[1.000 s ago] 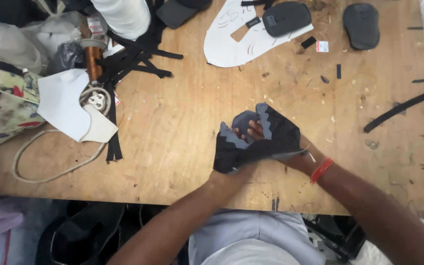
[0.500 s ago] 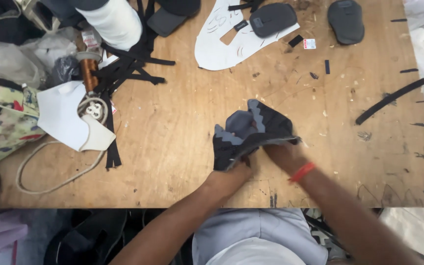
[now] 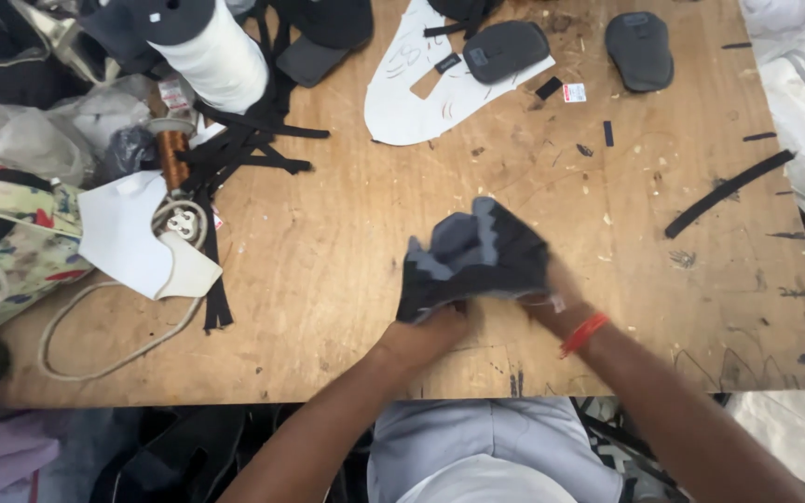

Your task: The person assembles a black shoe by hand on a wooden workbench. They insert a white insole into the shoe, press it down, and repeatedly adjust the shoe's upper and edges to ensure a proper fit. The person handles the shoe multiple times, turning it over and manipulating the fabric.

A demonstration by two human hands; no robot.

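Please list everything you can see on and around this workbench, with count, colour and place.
wooden table: one, tan, fills the view
fabric piece: one, black and grey, centre, held in both hands
white paper pattern: one, top centre
dark padded pieces: two, grey-black, top right
black strip: one, right side
black straps: a tangle, upper left
thread cone: one, white, top left
copper spool: one, left
white cut sheets: two, left
cord: one, off-white, lower left
patterned bag: one, left edge
left hand: grip on fabric's lower edge
right hand: red wristband, grip on fabric's right side
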